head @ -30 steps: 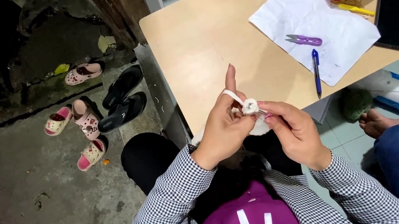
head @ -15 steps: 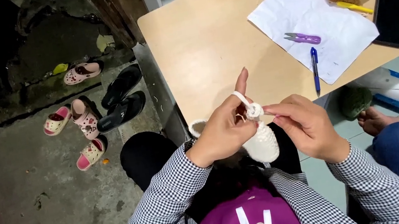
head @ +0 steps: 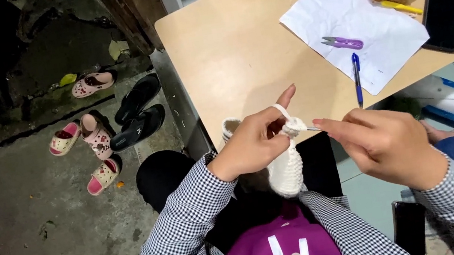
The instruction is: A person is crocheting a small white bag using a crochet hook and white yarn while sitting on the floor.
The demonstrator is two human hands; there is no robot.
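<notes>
Below the worktop (head: pixel 239 52) edge, left hand (head: pixel 253 141) pinches white crochet piece (head: pixel 285 170), right hand (head: pixel 387 141) fingers seemingly closed on a hook, whose loop could slip.

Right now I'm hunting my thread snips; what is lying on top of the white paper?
On the white paper lie purple thread snips and the upper part of a blue pen, whose tip runs off onto the table. Whatever lies beneath the sheet is covered.

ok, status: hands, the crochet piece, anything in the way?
Left hand grips white crochet piece, yarn over index finger. Right hand holds hook at the stitch. Nothing in the way.
</notes>
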